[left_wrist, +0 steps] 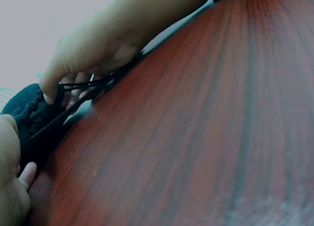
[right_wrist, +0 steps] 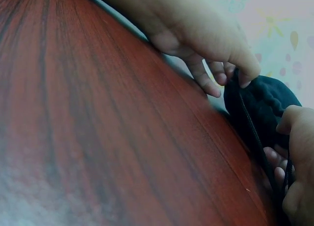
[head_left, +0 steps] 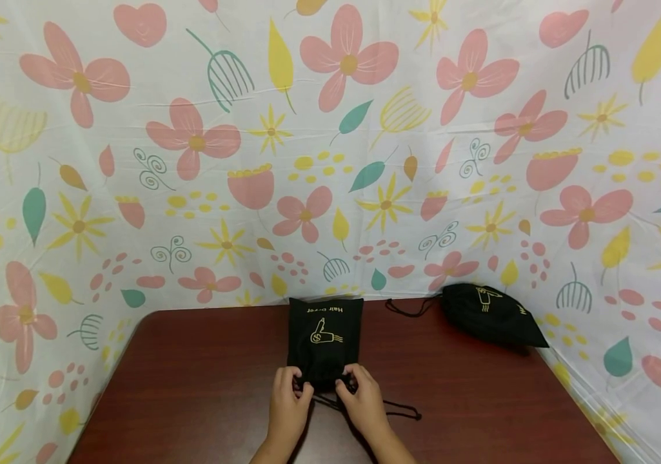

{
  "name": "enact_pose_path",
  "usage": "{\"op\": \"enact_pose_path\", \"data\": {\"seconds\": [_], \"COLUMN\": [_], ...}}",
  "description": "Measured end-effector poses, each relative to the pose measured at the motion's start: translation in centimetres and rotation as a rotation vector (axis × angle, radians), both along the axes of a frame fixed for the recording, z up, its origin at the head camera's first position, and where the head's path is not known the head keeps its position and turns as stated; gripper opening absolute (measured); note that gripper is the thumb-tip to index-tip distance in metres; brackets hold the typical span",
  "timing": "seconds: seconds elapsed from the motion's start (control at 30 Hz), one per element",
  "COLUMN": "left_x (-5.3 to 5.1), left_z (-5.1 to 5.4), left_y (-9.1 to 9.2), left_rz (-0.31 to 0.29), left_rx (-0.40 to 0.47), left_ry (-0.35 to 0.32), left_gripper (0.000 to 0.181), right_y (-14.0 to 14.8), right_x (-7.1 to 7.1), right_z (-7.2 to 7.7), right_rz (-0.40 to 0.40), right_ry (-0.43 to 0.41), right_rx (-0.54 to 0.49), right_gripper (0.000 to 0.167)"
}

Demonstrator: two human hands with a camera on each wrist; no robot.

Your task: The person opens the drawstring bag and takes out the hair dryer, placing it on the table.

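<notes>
A black drawstring bag (head_left: 325, 335) with a gold hair dryer print and "Hair Dryer" lettering lies flat at the table's middle, its gathered mouth toward the person. At the mouth's left corner the left hand (head_left: 288, 403) pinches the cloth between thumb and fingers; the right hand (head_left: 367, 401) pinches the right corner. Black cords (head_left: 402, 410) trail from the mouth onto the table. In the left wrist view, the gathered edge of the bag (left_wrist: 30, 111) shows between both hands. The right wrist view shows the bag (right_wrist: 257, 108) bulging between the hands, a cord hanging along it.
A second black drawstring bag (head_left: 489, 316) with gold print lies at the table's back right, its cord (head_left: 408, 312) stretching left. The dark red wooden table (head_left: 191, 374) meets a flower-patterned cloth (head_left: 307, 161) at its back and sides.
</notes>
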State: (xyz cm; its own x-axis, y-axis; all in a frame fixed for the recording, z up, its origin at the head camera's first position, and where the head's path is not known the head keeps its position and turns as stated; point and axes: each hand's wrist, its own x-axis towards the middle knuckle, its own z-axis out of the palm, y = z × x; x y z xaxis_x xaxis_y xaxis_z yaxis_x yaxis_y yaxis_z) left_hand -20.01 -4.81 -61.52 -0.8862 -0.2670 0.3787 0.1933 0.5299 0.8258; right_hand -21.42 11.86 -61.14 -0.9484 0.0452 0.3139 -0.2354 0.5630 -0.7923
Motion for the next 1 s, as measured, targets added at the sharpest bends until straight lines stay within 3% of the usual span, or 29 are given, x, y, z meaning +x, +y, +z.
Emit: {"op": "enact_pose_path", "data": {"seconds": [0.63, 1.0], "left_x": [-0.09, -0.08], "left_z": [-0.14, -0.01], "left_y": [-0.04, -0.13], "left_rz": [0.006, -0.012], "left_rx": [0.031, 0.049], "left_ry": [-0.022, -0.066], "left_gripper": [0.025, 0.023], "right_y": [0.08, 0.06], "right_x": [-0.05, -0.06], "right_z": [-0.07, -0.02], "right_rz": [-0.01, -0.01], "right_ry": [-0.009, 0.004], "right_rx": [-0.001, -0.015], "right_gripper": [0.019, 0.02]}}
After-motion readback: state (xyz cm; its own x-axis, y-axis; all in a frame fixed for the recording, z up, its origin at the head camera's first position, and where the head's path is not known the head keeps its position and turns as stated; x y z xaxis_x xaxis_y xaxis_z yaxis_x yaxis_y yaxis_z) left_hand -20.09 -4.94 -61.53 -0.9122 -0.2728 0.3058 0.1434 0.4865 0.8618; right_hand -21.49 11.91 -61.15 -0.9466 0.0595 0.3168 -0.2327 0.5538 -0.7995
